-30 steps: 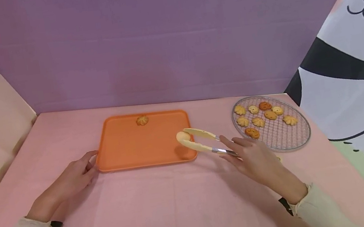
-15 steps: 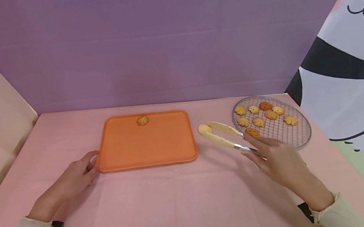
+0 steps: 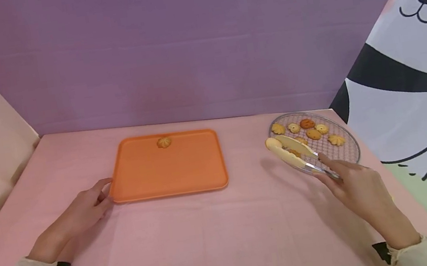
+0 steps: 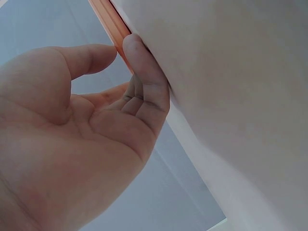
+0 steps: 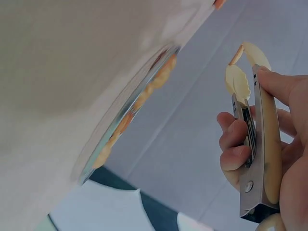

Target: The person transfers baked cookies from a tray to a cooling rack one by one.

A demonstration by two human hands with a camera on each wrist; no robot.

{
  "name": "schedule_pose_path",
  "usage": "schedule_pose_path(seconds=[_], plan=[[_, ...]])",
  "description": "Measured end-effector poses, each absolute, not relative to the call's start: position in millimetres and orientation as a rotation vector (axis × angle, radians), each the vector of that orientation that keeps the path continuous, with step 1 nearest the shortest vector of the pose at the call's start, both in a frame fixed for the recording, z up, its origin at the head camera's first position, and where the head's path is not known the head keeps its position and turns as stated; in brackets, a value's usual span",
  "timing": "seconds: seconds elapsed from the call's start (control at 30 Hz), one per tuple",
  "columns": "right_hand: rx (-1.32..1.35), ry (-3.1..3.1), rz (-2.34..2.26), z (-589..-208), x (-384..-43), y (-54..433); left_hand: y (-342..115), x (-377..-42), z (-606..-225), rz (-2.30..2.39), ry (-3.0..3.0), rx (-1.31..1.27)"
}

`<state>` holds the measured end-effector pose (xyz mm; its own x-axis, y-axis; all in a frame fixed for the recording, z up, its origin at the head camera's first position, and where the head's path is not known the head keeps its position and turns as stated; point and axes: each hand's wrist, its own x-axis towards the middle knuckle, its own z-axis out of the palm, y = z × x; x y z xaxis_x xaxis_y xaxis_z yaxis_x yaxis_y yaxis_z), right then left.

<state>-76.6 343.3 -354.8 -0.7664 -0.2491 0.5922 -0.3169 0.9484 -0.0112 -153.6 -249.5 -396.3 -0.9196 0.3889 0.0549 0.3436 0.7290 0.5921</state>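
My left hand (image 3: 82, 212) pinches the left edge of an orange tray (image 3: 167, 170) between thumb and fingers; the rim passes between them in the left wrist view. One ridged, flower-shaped cookie (image 3: 164, 142) lies near the tray's far edge. In my right hand (image 3: 360, 189) are metal kitchen tongs with cream tips (image 3: 292, 160). A thin round cookie (image 5: 236, 55) shows edge-on, caught between the tong tips. The tips overlap the left part of a round wire rack (image 3: 343, 157), hiding some of its cookies. Several cookies, such as a brown one (image 3: 307, 123), lie on the rack.
A pink cloth (image 3: 197, 245) covers the table, with bare cloth between tray and rack. A purple backdrop (image 3: 169, 57) rises behind the table. A panda-printed sheet (image 3: 421, 111) hangs at the right, beside the rack.
My right hand has carried the tongs and cookie rightward from over the tray's right edge to the rack. The left hand still holds the tray's edge.
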Motion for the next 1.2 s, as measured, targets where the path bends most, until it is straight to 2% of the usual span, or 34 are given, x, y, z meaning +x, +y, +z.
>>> schedule_pose_path(seconds=[0.6,1.2], plan=[[0.172,-2.666,0.054,-365,-80,411,-251,-154,-396,0.954,2.850,0.615],[0.024,-2.829,0.078,-371,-74,417,-251,-154,-394,0.953,2.848,0.603]])
